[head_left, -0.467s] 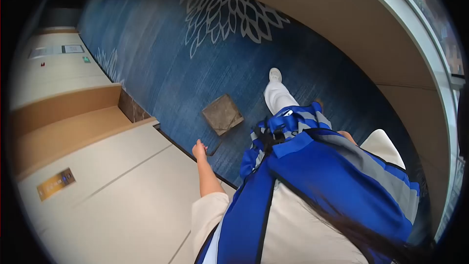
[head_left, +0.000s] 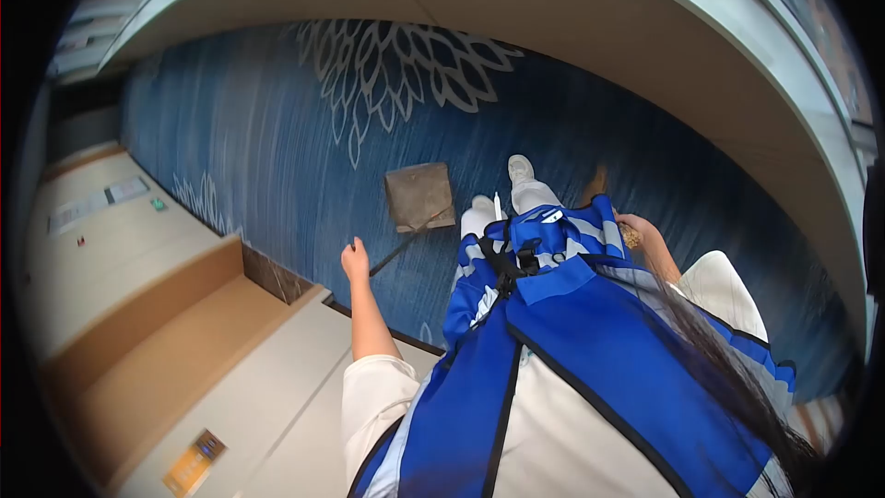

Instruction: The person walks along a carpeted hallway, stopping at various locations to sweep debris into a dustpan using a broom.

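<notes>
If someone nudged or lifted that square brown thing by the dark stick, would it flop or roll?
The square brown thing would probably keep its shape, since its edges look fairly straight. It seems unlikely to roll, being angular. Lifted by the dark stick running toward the left hand, it may swing or tilt.

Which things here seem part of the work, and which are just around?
Seemingly in use:
brown pan
dark handle reaching toward the left hand
tan object at the right hand, partly hidden

Just around:
orange wall sign
green wall sign
</notes>
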The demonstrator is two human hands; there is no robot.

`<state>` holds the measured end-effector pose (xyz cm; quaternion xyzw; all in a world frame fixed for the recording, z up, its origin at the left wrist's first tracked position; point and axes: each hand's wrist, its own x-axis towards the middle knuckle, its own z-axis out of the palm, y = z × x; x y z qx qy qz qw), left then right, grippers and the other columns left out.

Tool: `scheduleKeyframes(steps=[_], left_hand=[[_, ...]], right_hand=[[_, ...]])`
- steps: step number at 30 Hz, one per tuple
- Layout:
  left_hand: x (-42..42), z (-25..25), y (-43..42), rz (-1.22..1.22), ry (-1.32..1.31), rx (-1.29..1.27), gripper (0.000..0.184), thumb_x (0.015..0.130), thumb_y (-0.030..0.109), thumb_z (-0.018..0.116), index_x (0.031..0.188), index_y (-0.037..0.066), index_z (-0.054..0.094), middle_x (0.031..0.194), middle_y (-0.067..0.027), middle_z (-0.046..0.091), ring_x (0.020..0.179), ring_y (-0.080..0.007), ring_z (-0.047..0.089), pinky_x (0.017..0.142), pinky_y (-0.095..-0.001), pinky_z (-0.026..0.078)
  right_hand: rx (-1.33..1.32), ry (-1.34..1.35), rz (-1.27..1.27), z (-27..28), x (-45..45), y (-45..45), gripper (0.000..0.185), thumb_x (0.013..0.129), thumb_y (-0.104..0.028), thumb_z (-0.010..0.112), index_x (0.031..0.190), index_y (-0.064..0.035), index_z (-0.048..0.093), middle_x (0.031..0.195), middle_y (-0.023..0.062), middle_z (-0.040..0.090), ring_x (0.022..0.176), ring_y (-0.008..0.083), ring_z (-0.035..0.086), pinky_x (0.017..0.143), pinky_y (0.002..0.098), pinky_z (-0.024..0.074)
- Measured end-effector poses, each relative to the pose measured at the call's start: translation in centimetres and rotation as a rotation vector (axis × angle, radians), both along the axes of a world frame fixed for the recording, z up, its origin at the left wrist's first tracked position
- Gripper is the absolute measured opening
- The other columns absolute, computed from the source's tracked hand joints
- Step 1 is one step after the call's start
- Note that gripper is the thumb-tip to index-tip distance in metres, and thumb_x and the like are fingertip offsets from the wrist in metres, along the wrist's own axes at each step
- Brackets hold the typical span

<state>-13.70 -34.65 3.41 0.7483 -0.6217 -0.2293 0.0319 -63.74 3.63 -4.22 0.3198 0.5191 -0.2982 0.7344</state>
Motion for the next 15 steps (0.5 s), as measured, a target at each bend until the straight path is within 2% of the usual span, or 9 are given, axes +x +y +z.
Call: scheduleKeyframes(steps=[3, 5, 6, 9, 10, 11, 13, 14, 15], left_hand=[[-5.6, 1.4, -4.7, -0.285, -0.109, -0.025, 0.043, 0.082, 0.031, 0.045, 0.071, -0.008, 0.056, 0.069, -0.0255, 0.056, 0.068, -0.0379, 0.055, 0.064, -0.042, 0.042], [-10.7, 3.2, -7.8, -0.408, -0.129, -0.022, 0.043, 0.082, 0.032, 0.044, 0.071, -0.008, 0.056, 0.071, -0.0265, 0.056, 0.072, -0.0395, 0.055, 0.068, -0.0427, 0.042], [-12.8, 3.5, -9.5, -0.48, -0.152, 0.005, 0.042, 0.083, 0.031, 0.044, 0.071, -0.007, 0.057, 0.071, -0.026, 0.056, 0.072, -0.0394, 0.055, 0.067, -0.0431, 0.042], [-18.5, 2.6, -13.6, -0.677, -0.149, 0.036, 0.042, 0.083, 0.032, 0.043, 0.072, -0.006, 0.058, 0.073, -0.0249, 0.057, 0.072, -0.0393, 0.056, 0.067, -0.044, 0.043], [-20.1, 2.1, -14.7, -0.757, -0.135, 0.042, 0.043, 0.083, 0.033, 0.042, 0.072, -0.005, 0.058, 0.073, -0.0244, 0.058, 0.072, -0.0394, 0.056, 0.067, -0.0444, 0.043], [-21.6, 1.7, -15.7, -0.803, -0.137, 0.047, 0.043, 0.083, 0.033, 0.042, 0.072, -0.005, 0.058, 0.073, -0.0244, 0.058, 0.072, -0.0394, 0.056, 0.067, -0.0444, 0.043], [-24.8, 0.5, -17.7, -0.953, -0.155, 0.066, 0.043, 0.083, 0.034, 0.042, 0.073, -0.004, 0.058, 0.075, -0.0243, 0.058, 0.072, -0.0395, 0.056, 0.067, -0.0447, 0.044], [-26.1, -0.3, -19.0, -1.015, -0.139, 0.078, 0.042, 0.083, 0.034, 0.041, 0.074, -0.004, 0.059, 0.076, -0.0242, 0.058, 0.074, -0.0388, 0.056, 0.068, -0.044, 0.044], [-27.1, -1.1, -20.2, -1.038, -0.135, 0.083, 0.042, 0.083, 0.034, 0.041, 0.074, -0.004, 0.059, 0.076, -0.0242, 0.058, 0.074, -0.0388, 0.056, 0.068, -0.044, 0.044]], right_hand=[[-0.033, 0.092, -0.172, 0.4, 2.5, 1.6, 0.024, 0.077, -0.023, 0.054, 0.084, 0.0004, 0.057, 0.072, 0.0116, 0.062, 0.052, 0.0224, 0.059, 0.051, 0.0344, 0.051], [-0.04, 0.355, 0.066, -1.2, 5.0, 1.9, 0.037, 0.077, -0.024, 0.053, 0.099, 0.0055, 0.054, 0.087, 0.0145, 0.061, 0.069, 0.0226, 0.061, 0.061, 0.0339, 0.05], [0.009, 0.59, 0.143, -1.0, 6.4, 1.5, 0.05, 0.077, -0.026, 0.054, 0.112, 0.0075, 0.045, 0.103, 0.0174, 0.056, 0.088, 0.0226, 0.057, 0.072, 0.0336, 0.0464], [-0.092, 0.785, 0.209, 1.4, 7.7, -0.7, 0.056, 0.077, -0.028, 0.055, 0.118, 0.0067, 0.04, 0.111, 0.0189, 0.051, 0.098, 0.0222, 0.052, 0.08, 0.0336, 0.0427], [-0.078, 0.822, 0.137, -2.1, 9.0, 0.4, 0.054, 0.076, -0.028, 0.058, 0.116, 0.0051, 0.042, 0.104, 0.0172, 0.054, 0.091, 0.0204, 0.054, 0.075, 0.032, 0.0446], [-0.053, 0.819, 0.097, -0.8, 9.9, -0.7, 0.054, 0.076, -0.028, 0.058, 0.116, 0.0051, 0.042, 0.104, 0.0172, 0.054, 0.091, 0.0204, 0.054, 0.075, 0.032, 0.0446], [-0.095, 0.639, -0.299, 3.2, 10.8, -4.0, 0.048, 0.075, -0.024, 0.058, 0.113, 0.0024, 0.045, 0.098, 0.0142, 0.056, 0.086, 0.0179, 0.055, 0.072, 0.0292, 0.0453], [-0.045, 0.705, -0.237, 3.6, 11.0, -5.4, 0.039, 0.075, -0.016, 0.058, 0.108, -0.0003, 0.045, 0.081, 0.0112, 0.056, 0.069, 0.0175, 0.057, 0.059, 0.0299, 0.048], [-0.031, 0.708, -0.256, 4.2, 11.3, -6.5, 0.039, 0.075, -0.016, 0.058, 0.108, -0.0003, 0.045, 0.081, 0.0112, 0.056, 0.069, 0.0175, 0.057, 0.059, 0.0299, 0.048]])
